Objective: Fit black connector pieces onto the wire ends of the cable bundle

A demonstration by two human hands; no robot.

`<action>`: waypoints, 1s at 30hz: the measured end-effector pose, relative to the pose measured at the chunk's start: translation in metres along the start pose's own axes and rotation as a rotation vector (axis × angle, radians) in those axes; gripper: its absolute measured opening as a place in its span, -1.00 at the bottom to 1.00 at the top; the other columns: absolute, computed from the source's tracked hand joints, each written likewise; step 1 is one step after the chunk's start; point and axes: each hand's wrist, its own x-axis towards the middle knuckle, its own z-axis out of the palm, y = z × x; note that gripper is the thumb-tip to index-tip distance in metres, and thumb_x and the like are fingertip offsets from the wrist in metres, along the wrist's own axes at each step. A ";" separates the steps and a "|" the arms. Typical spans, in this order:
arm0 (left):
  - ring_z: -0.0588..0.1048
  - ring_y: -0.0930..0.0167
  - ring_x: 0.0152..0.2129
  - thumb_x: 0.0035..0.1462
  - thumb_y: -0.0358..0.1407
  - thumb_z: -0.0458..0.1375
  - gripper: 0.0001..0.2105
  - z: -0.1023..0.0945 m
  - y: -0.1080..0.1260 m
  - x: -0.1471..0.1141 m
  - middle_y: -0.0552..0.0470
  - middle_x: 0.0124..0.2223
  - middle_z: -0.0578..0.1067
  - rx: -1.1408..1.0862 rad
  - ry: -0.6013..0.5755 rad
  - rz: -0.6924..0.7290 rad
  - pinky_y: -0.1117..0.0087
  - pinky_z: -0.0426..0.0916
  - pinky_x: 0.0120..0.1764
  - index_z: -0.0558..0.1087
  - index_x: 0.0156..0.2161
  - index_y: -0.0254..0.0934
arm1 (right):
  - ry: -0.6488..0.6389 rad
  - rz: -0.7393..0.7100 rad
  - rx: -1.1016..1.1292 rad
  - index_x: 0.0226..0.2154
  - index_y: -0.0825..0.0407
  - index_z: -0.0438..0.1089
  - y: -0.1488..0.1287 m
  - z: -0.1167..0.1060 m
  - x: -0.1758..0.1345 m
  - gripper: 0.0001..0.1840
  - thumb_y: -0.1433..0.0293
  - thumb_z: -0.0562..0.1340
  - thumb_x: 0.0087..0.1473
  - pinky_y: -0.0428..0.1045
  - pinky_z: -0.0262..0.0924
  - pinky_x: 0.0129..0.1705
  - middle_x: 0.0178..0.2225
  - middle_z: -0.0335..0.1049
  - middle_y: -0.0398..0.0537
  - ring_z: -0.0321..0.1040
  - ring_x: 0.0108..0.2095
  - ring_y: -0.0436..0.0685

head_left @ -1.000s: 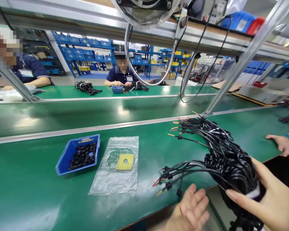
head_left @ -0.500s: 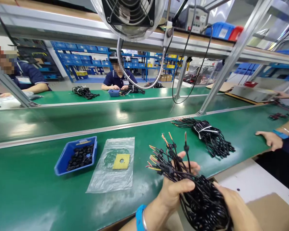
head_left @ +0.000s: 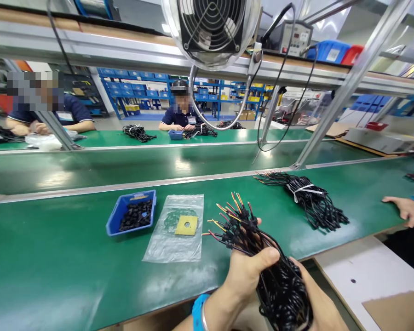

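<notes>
A thick bundle of black cables (head_left: 283, 294) is held between my two hands over the bench's front edge. My left hand (head_left: 248, 271) wraps round it just below the stripped ends, its thumb across the front. Red, yellow and orange wire tips (head_left: 224, 220) fan out past the fingers toward the upper left. Lower down, my right hand (head_left: 313, 294) grips the coiled part from the right side; its fingertips are mostly hidden behind the cables. To the left lies a clear plastic bag (head_left: 162, 243) with a yellow square card (head_left: 186, 225) on it.
A blue bin (head_left: 113, 220) of small black parts stands left of the bag. Another tied cable bundle (head_left: 307, 193) lies on the green bench (head_left: 55, 266) at right. Beyond it rests a co-worker's hand (head_left: 409, 209). A fan (head_left: 212, 27) hangs overhead; two people sit opposite.
My left hand's fingers, spread before, have closed round the cables. A cable that stuck up apart is now gathered with the rest. The view has swung slightly left.
</notes>
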 end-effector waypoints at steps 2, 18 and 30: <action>0.55 0.39 -0.43 -0.30 -0.28 0.52 -0.27 0.000 0.008 -0.004 0.06 -0.38 0.60 -0.033 0.047 -0.018 0.37 0.42 -0.25 0.37 0.04 -0.30 | -0.014 0.012 0.030 0.33 0.13 -0.13 -0.002 0.008 -0.002 0.09 0.13 0.37 -0.10 0.17 0.45 -0.04 0.12 0.32 0.22 0.41 0.03 0.43; 0.61 0.28 -0.30 -0.24 -0.30 0.47 -0.60 -0.046 0.077 -0.046 -0.06 -0.29 0.63 -0.069 0.181 -0.010 0.39 0.45 -0.30 0.46 -0.25 -0.33 | -0.109 -0.388 0.141 0.34 0.22 -0.14 -0.050 0.042 0.033 0.05 0.07 0.31 0.02 0.16 0.43 -0.02 0.14 0.31 0.31 0.41 0.04 0.44; 0.33 0.59 -0.67 0.16 -0.14 0.24 -0.80 -0.085 0.248 -0.194 0.28 -0.63 0.29 0.623 0.805 0.535 0.45 0.40 -0.43 0.38 -0.28 -0.21 | -0.335 -0.570 1.106 0.06 0.06 0.34 -0.177 0.072 0.129 -0.33 -0.10 0.02 0.18 0.06 0.39 -0.09 -0.20 0.54 0.08 0.51 -0.20 0.23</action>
